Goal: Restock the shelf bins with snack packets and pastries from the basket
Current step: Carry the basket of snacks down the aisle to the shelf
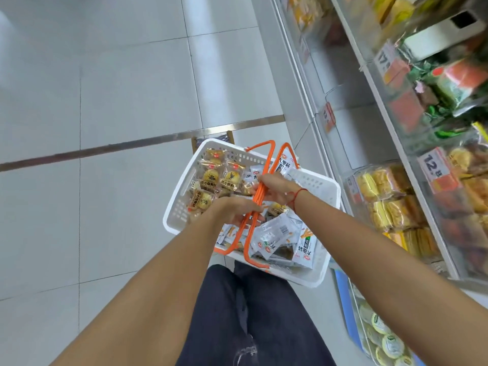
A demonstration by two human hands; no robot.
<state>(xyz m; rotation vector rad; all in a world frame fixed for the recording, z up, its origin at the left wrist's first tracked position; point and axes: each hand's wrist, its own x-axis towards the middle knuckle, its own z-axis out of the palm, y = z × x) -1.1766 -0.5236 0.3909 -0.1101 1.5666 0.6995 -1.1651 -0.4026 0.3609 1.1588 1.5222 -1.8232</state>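
A white plastic basket point(320, 191) hangs in front of my legs, held by its two orange handles point(268, 158). My left hand point(235, 211) grips the handles near their middle. Just above it, my right hand point(276, 187), with a red string on the wrist, also curls round the handles. Inside, wrapped yellow pastries point(210, 177) fill the far left part. White snack packets point(277, 235) with orange print lie in the near and right part. Clear shelf bins point(388, 204) with yellow pastries stand to the right.
The shelf unit runs along the right side, with price tags point(434, 169) on the bin fronts and green and orange packets point(454, 80) higher up. A lower bin point(383, 336) holds round green-labelled packs. Grey tiled floor point(118, 88) with a metal strip spreads to the left.
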